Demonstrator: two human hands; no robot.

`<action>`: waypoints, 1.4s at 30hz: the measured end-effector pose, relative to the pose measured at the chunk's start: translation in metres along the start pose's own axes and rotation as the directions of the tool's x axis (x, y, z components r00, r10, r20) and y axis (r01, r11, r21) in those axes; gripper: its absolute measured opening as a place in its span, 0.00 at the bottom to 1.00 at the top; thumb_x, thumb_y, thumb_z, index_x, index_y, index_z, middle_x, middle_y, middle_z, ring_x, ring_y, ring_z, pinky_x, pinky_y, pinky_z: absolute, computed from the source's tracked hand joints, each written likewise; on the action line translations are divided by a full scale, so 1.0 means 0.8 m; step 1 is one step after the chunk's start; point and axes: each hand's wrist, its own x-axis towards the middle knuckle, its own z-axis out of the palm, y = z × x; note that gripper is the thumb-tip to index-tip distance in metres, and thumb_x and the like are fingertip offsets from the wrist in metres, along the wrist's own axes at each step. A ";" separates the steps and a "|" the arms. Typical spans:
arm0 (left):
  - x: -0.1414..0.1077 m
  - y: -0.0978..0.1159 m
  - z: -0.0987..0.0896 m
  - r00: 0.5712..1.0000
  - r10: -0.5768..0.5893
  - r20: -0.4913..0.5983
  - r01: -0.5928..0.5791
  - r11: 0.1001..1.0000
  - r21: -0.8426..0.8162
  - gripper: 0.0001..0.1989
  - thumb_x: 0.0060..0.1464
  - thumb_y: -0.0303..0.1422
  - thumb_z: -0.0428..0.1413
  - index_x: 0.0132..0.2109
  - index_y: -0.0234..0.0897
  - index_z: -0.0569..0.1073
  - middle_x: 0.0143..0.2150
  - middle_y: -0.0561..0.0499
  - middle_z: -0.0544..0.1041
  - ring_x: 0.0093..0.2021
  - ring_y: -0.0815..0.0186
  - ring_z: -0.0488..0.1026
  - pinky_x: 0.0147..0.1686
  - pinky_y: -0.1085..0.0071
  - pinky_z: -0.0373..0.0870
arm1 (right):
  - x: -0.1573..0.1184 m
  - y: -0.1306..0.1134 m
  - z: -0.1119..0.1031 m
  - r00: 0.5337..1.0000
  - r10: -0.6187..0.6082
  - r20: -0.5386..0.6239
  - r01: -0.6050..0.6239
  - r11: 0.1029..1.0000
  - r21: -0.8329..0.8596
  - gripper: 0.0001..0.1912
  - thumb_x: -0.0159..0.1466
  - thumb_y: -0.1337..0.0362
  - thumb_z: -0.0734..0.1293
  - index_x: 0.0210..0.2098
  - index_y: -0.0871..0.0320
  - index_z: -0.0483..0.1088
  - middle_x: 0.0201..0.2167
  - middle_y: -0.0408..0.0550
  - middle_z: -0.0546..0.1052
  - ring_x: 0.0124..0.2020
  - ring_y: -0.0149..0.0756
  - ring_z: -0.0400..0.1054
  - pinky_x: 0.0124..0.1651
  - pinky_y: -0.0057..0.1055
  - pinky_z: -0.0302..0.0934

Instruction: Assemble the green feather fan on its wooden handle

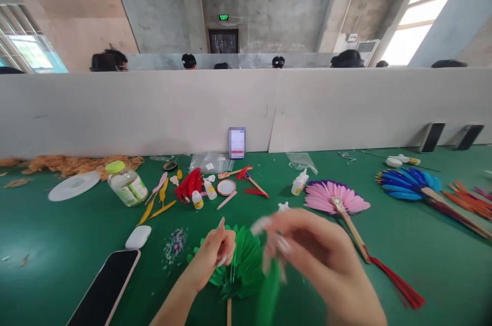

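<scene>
A green feather fan lies on the table in front of me, its wooden handle pointing toward me. Over the fan's left half is my left hand, fingers curled in and one fingertip pointing up; whatever they may hold is hidden. To the right of the fan, my right hand is raised, thumb and fingers pinched on a loose green feather. That feather hangs down, blurred by motion, and the fingertips are smeared too.
A pink feather fan and a blue one lie right. Glue bottles, red feathers, a round mirror and a jar stand or lie behind. A phone lies left; a partition borders the back.
</scene>
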 end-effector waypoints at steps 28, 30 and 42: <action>-0.023 -0.027 -0.040 0.994 -0.108 0.034 0.110 0.993 -0.050 0.18 0.45 0.44 0.59 0.24 0.31 0.66 0.17 0.58 0.60 0.15 0.79 0.53 0.15 0.76 0.40 | -0.008 0.181 0.080 0.985 0.119 -0.124 -0.112 0.992 0.062 0.12 0.58 0.58 0.65 0.37 0.59 0.73 0.29 0.48 0.75 0.27 0.33 0.66 0.31 0.29 0.62; -0.025 -0.026 -0.036 0.993 -0.118 0.025 0.119 0.991 -0.060 0.19 0.44 0.44 0.59 0.24 0.32 0.66 0.16 0.59 0.59 0.15 0.80 0.51 0.15 0.76 0.39 | -0.010 0.179 0.081 0.984 0.117 -0.137 -0.108 0.992 0.065 0.12 0.58 0.58 0.65 0.37 0.59 0.73 0.31 0.49 0.75 0.28 0.33 0.67 0.32 0.29 0.62; -0.019 -0.037 -0.031 0.995 -0.094 0.024 0.097 0.985 -0.142 0.19 0.44 0.44 0.59 0.24 0.32 0.64 0.17 0.59 0.58 0.15 0.81 0.49 0.16 0.77 0.39 | -0.009 0.185 0.078 0.984 0.145 -0.106 -0.130 0.982 0.134 0.16 0.57 0.58 0.67 0.43 0.58 0.71 0.26 0.44 0.71 0.29 0.32 0.65 0.34 0.28 0.62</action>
